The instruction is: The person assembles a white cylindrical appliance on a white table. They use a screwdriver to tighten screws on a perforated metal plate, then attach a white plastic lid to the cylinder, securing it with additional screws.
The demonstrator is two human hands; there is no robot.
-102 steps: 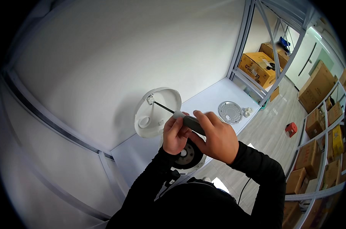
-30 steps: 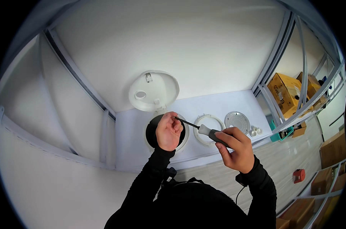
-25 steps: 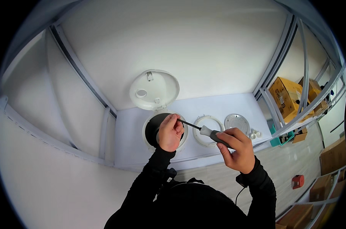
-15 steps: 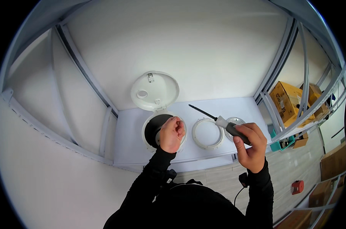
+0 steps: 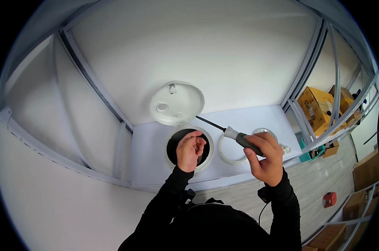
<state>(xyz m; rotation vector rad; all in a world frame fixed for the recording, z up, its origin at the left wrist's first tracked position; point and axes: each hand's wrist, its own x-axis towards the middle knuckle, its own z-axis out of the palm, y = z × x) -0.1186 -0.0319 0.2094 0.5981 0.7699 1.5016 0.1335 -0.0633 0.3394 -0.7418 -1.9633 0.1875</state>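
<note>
My right hand (image 5: 267, 165) grips a screwdriver (image 5: 231, 132) by its grey handle, its dark shaft pointing up and left toward a raised white lid (image 5: 182, 103). That lid has a round hole and a small metal latch, and it stands tilted up behind a white-rimmed round appliance body (image 5: 209, 147) with a dark inside. Over the dark opening is my left hand (image 5: 187, 152), fingers curled in; a tiny item seems to lie among them, too small to name. Partly behind the screwdriver lies a white ring (image 5: 222, 154) on the white table (image 5: 152, 178).
Beyond the screwdriver sits a silvery round part (image 5: 273, 133), with small white pieces (image 5: 286, 149) beside it. Metal frame posts (image 5: 308, 62) rise at both sides. Yellow-brown cartons (image 5: 317, 106), a teal bin (image 5: 305, 157) and a red stool-like object (image 5: 330, 199) are at the right.
My right hand has brought the screwdriver left, closer to the lid and the appliance. The fingers of my left hand have turned and loosened slightly. The whole view has shifted a little.
</note>
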